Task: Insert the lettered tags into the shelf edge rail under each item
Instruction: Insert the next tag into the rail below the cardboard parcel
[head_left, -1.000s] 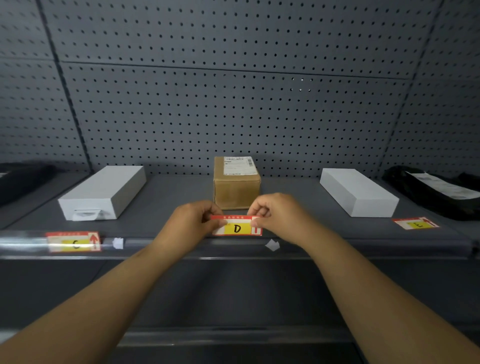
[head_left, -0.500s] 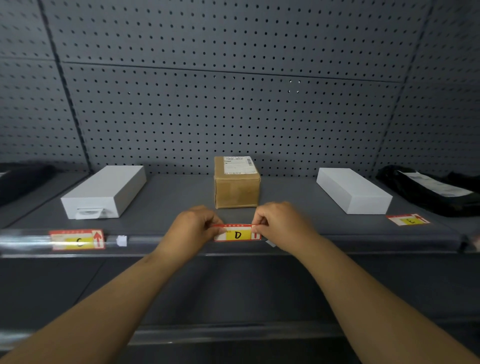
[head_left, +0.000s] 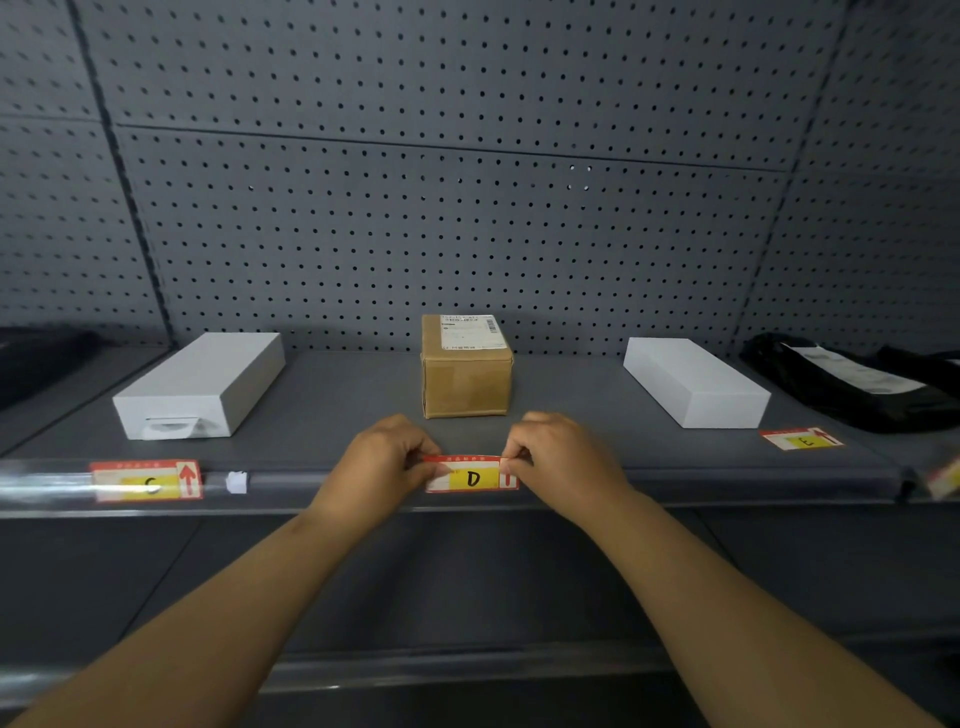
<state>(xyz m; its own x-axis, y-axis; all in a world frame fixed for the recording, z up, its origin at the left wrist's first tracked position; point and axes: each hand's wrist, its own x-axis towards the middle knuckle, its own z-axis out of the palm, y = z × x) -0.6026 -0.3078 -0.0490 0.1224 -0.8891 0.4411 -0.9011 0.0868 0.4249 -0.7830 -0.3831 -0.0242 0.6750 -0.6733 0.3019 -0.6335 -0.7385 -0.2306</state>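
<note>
- Counting lettered tags, three read clearly: C tag (head_left: 146, 480), D tag (head_left: 471, 475), E tag (head_left: 802, 439). A fourth tag (head_left: 945, 480) at the far right edge is blurred and its letter is illegible.
- Tag pattern: red border, yellow centre panel with a black handwritten letter, red arrow at the right end.
- D tag: held against the shelf edge rail (head_left: 311, 486), directly below the cardboard box (head_left: 466, 374). Whether it is seated in the rail cannot be told.
- Left hand (head_left: 382, 462): fingers curled, pinching the D tag's left end.
- Right hand (head_left: 563, 457): fingers curled, pinching its right end.
- C tag: in the rail, below the left white box (head_left: 200, 384).
- E tag: flat on the shelf top, just in front of the right white box (head_left: 693, 382).
- Boxes: three in all, two white and one brown cardboard with a printed label on top.
</note>
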